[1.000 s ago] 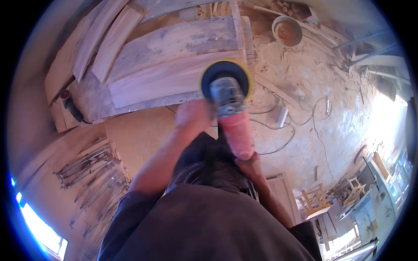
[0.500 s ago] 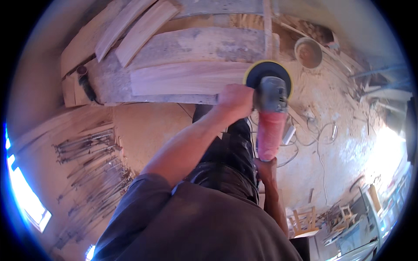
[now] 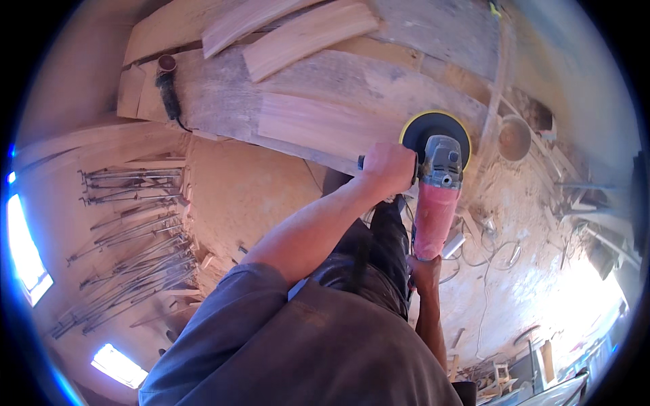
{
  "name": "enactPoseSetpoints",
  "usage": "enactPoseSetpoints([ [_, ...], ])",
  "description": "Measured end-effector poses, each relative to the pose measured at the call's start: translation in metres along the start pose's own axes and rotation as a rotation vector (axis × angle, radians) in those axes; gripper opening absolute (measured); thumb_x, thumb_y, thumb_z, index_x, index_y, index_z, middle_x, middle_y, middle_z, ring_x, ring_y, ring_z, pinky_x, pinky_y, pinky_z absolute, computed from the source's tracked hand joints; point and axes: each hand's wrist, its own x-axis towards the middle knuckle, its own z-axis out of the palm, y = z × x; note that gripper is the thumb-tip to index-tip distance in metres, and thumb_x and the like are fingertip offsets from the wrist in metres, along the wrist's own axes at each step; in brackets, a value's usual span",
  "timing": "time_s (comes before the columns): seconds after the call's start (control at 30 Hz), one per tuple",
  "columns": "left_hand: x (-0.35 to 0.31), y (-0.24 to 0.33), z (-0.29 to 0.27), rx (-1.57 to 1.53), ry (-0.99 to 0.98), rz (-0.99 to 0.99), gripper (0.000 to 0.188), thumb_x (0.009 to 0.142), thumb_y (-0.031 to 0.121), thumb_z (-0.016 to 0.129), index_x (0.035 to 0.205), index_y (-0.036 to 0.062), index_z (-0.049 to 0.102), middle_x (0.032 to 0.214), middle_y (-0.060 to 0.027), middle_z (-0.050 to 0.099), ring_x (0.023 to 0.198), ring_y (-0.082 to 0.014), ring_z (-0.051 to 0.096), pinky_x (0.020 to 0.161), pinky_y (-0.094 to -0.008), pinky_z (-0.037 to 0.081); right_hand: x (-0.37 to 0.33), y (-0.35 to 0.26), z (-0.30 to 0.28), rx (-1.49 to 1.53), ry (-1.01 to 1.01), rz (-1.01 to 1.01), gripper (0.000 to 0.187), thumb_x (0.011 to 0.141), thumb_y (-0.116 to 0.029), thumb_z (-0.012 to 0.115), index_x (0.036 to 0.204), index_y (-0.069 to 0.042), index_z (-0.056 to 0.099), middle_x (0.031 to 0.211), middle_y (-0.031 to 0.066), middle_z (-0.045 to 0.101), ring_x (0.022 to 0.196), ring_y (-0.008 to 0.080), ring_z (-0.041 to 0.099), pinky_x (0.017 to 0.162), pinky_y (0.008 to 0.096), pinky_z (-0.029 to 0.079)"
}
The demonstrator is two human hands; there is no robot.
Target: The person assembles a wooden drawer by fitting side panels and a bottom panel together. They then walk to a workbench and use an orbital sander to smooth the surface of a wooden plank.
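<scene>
Overhead, at the far left, rows of long metal clamps (image 3: 128,237) hang against a pale wall. Further along, a dark power tool (image 3: 168,95) lies on the grey end of a wide wooden plank (image 3: 318,101), with lighter curved boards (image 3: 308,30) stacked above it. The left hand (image 3: 387,169) is wrapped tight around the side handle of a pink-bodied sander (image 3: 437,196), whose black disc with a yellow rim presses on the plank's right edge. The right hand (image 3: 425,271) grips the sander's rear end. Beyond them, a round rusty bowl (image 3: 513,137) sits on the sawdust-covered floor (image 3: 535,230), among loose cables. No labels or packages can be made out.
</scene>
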Motion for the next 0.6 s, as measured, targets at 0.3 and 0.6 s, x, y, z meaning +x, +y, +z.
enactPoseSetpoints([
  [0.3, -0.059, -0.167, -0.039, -0.091, 0.039, -0.265, 0.023, 0.079, 0.016, 0.068, 0.099, 0.0081, 0.075, 0.098, -0.0183, 0.073, 0.098, -0.0364, 0.070, 0.082, -0.0472, 0.057, 0.008, -0.068, 0.124, -0.188, -0.007, -0.248, 0.029, 0.071, -0.017, 0.074, 0.090, 0.004, 0.067, 0.077, 0.0139, 0.069, 0.067, 0.0233, 0.068, 0.060, 0.0405, 0.052],
  [0.6, -0.116, -0.308, -0.039, -0.244, 0.159, -0.530, 0.027, 0.074, 0.028, 0.070, 0.090, 0.0075, 0.075, 0.087, -0.0209, 0.072, 0.087, -0.0385, 0.071, 0.078, -0.0495, 0.057, 0.003, -0.167, 0.217, -0.467, -0.230, -0.223, 0.040, 0.074, -0.022, 0.075, 0.105, 0.003, 0.070, 0.099, 0.0261, 0.073, 0.100, 0.0381, 0.071, 0.085, 0.0446, 0.055],
])
